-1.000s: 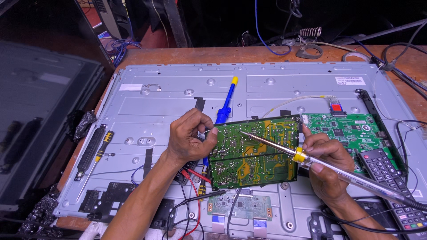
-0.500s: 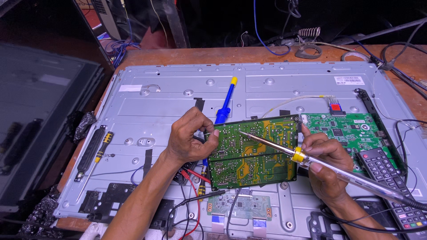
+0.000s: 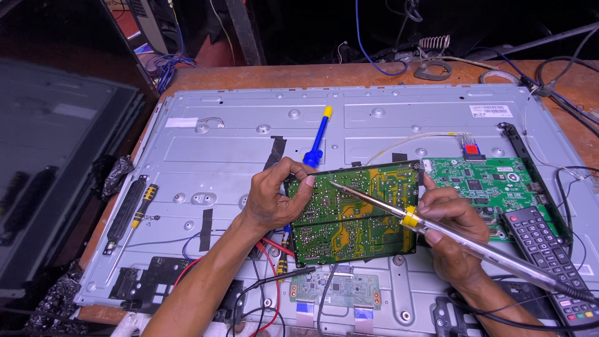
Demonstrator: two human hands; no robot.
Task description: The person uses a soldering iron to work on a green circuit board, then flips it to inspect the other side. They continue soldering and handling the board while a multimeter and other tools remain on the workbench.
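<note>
Green rectangular circuit boards (image 3: 352, 212), three in all; the left hand (image 3: 274, 196) is gripping the nearest, the right hand (image 3: 452, 221) is clasping one yellow-collared soldering iron (image 3: 409, 218), its cord cut off at four o'clock.

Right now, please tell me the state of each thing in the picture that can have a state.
Left hand: holds the left edge of the green circuit board, solder side up, tilted.
Right hand: holds the soldering iron, tip touching the board.
Blue desoldering pump: lying unused on the metal back panel.
Screwdriver: lying unused.
Remote control: lying face up.
</note>
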